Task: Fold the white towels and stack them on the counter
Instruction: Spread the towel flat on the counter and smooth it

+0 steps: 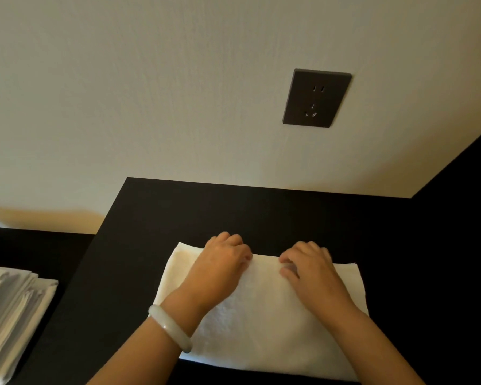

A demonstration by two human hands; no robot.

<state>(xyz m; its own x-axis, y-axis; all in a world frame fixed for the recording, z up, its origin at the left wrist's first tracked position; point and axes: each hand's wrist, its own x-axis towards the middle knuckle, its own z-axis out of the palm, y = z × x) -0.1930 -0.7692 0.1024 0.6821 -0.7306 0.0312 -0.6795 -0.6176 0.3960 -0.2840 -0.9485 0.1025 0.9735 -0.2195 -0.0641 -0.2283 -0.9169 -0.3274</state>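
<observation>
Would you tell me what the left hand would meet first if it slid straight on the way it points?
Bare black counter, then probably the wall; the left hand faces nothing else, though depth is unclear.

Bare black table (261, 212) open across centre of frame, between far edge of white towel (264, 318) and wall (150, 107). Open strip also left of towel. Wall closes off back. Folded linen stack (14, 312) blocks lower left. Dark raised panel (467, 184) bounds right side.
</observation>
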